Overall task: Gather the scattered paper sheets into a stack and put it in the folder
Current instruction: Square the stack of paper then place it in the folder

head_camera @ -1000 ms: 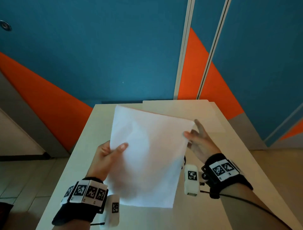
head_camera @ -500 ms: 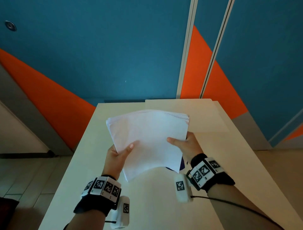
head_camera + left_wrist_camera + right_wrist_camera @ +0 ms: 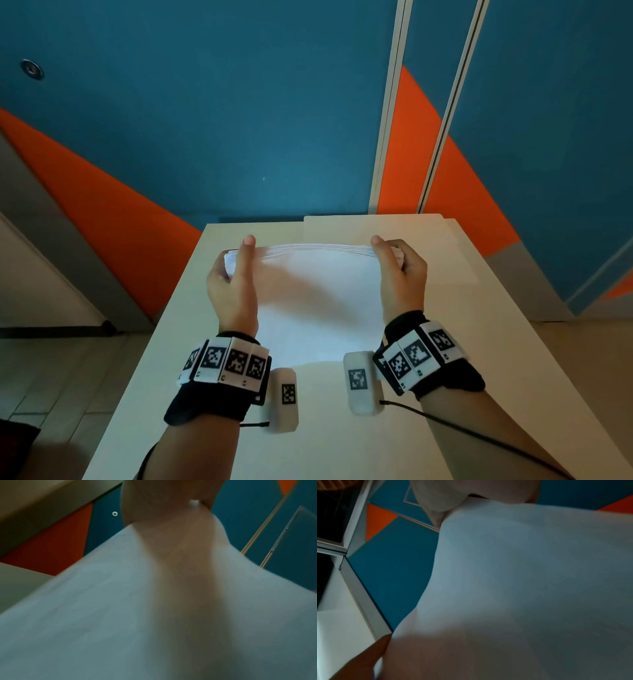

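White paper stack (image 3: 318, 301), upright above the table (image 3: 342, 428) with its long axis crosswise, was clamped at either side by left hand (image 3: 233, 291) and right hand (image 3: 402, 277), the folder (image 3: 411, 233) just beyond, nearer the right.

**No legible text on wrist tags**

No words, brands or numbers could be read. Black-and-white square code markers (image 3: 235, 364) stood on bands at both wrists; tiny characters beneath them were too small to make out.

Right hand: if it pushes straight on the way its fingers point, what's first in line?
Likely the folder lying flat beyond the paper stack that the right hand grips; depth is unclear, so it might pass above.
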